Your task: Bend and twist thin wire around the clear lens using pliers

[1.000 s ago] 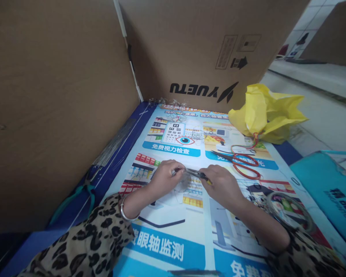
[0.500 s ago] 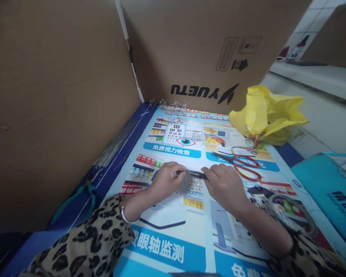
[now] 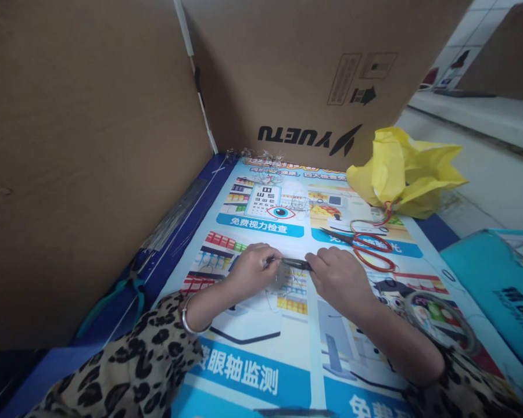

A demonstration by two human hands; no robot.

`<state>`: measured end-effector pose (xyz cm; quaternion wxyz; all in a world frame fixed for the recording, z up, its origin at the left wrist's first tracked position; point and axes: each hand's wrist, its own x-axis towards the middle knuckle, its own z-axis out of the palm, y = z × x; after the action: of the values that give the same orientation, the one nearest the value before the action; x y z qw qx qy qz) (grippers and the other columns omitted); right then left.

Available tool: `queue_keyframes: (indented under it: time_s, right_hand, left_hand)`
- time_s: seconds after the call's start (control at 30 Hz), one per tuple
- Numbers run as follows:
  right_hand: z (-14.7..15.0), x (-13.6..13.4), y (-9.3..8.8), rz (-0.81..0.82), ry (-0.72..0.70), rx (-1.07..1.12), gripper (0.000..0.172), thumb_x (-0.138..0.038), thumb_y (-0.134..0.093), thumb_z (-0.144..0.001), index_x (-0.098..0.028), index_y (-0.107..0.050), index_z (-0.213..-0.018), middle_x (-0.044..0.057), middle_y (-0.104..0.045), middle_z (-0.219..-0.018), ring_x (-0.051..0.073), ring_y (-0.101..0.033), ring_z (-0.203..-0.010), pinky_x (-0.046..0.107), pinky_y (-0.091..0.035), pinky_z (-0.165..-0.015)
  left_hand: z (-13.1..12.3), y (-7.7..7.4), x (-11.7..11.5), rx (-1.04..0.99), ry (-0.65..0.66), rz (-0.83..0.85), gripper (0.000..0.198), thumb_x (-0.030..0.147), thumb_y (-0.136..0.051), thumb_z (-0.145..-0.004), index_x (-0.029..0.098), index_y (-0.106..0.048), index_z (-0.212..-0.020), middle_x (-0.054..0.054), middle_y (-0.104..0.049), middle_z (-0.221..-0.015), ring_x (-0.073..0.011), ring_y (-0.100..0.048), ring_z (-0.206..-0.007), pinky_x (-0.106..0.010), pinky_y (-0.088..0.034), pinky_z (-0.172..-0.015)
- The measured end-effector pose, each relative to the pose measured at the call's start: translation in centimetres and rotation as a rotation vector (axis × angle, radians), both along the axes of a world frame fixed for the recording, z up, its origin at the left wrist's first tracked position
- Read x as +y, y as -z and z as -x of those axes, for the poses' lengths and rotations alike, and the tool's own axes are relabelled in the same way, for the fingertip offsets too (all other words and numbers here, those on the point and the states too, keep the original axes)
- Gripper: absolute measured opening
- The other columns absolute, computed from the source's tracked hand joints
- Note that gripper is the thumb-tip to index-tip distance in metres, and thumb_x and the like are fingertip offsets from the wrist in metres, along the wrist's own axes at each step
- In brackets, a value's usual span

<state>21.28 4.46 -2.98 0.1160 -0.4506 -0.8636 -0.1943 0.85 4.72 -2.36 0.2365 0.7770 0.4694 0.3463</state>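
My left hand (image 3: pixel 250 271) is closed in a pinch on a small clear wire piece (image 3: pixel 279 277) over a printed poster (image 3: pixel 265 360). My right hand (image 3: pixel 337 278) is wrapped round small dark pliers (image 3: pixel 297 264), whose tip reaches the wire piece at my left fingers. Both hands rest low on the poster, close together. A silver bangle (image 3: pixel 186 316) circles my left wrist, and both arms wear leopard-print sleeves (image 3: pixel 126 366).
Red-handled scissors (image 3: pixel 368 247) lie right of my hands, a yellow plastic bag (image 3: pixel 403 171) behind them. Tall cardboard walls (image 3: pixel 91 145) stand left and behind. Teal pliers (image 3: pixel 113 296) and a wire bundle (image 3: pixel 174 215) lie at left. A wire coil (image 3: pixel 440 319) and teal bag (image 3: pixel 497 290) sit right.
My hands have barely shifted. The pliers have tilted flatter and their yellow handle end is now hidden inside my right hand.
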Motion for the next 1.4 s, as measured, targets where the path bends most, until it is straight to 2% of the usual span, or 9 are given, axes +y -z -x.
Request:
queue_keyframes:
  time_s: [0.23, 0.47, 1.4]
  right_hand:
    - [0.24, -0.25, -0.08, 0.066, 0.032, -0.003, 0.013, -0.018, -0.049, -0.080, -0.019, -0.061, -0.075, 0.003, -0.057, -0.069, 0.017, -0.044, -0.068, 0.030, -0.020, -0.062]
    - [0.21, -0.25, 0.03, 0.110, 0.050, -0.012, 0.013, -0.016, -0.049, -0.079, -0.018, -0.062, -0.079, 0.004, -0.058, -0.072, 0.016, -0.046, -0.069, 0.029, -0.021, -0.062]
    - [0.49, -0.38, 0.03, 0.161, 0.074, -0.018, 0.017, -0.015, -0.046, -0.082, -0.017, -0.063, -0.082, 0.004, -0.060, -0.073, 0.016, -0.048, -0.068, 0.029, -0.023, -0.060]
  left_hand:
    - [0.06, -0.08, -0.06, -0.011, -0.004, 0.022, 0.014, 0.008, -0.051, -0.075, 0.016, -0.063, -0.073, -0.002, -0.066, -0.074, -0.0149, -0.060, -0.074, -0.025, -0.046, -0.069]
    - [-0.02, -0.12, -0.10, -0.035, -0.019, 0.057, 0.014, 0.009, -0.051, -0.074, 0.016, -0.062, -0.071, -0.001, -0.064, -0.071, -0.0140, -0.059, -0.072, -0.024, -0.045, -0.067]
    - [-0.26, -0.18, -0.21, -0.070, -0.080, 0.150, 0.012, 0.010, -0.052, -0.073, 0.016, -0.062, -0.069, 0.000, -0.065, -0.071, -0.0129, -0.060, -0.069, -0.022, -0.045, -0.066]
